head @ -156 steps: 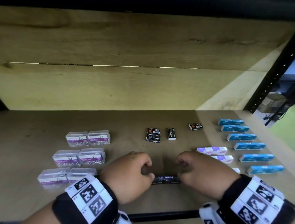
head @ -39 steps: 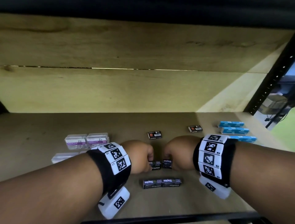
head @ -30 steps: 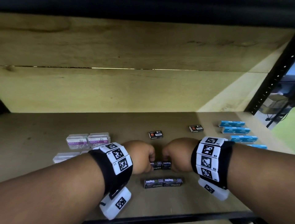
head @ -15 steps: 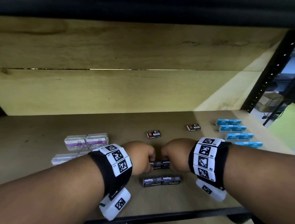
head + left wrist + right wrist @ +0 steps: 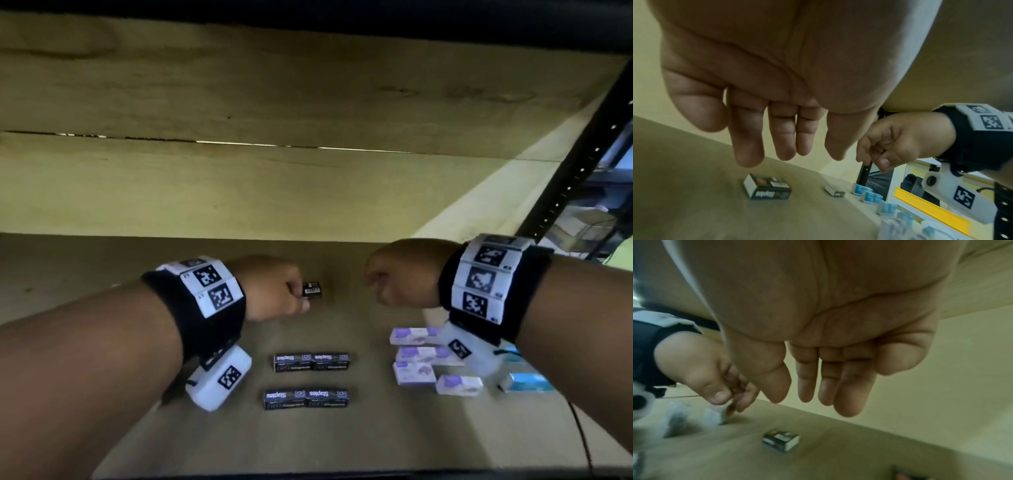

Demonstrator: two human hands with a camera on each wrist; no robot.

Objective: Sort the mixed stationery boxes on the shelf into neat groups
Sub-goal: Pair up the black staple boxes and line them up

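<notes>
Left hand, fingers relaxed, empty, above 1 black staple box. Right hand likewise empty; 4 staple boxes nearer, between both.

Counts from the head view: black "Staples" boxes in the two front rows, 4 total, two per row end to end (second row). Loose small black staple boxes: 2, one by the left fingers, the other visible only in the left wrist view, further right. Purple-and-white boxes: 4 visible, partly under the right wrist rig. Blue boxes: head view shows 2 clearly, left wrist view shows at least 4 in a line, blurred beyond that. Clear plastic boxes: 2 discernible in the right wrist view, too blurred to count further.
</notes>
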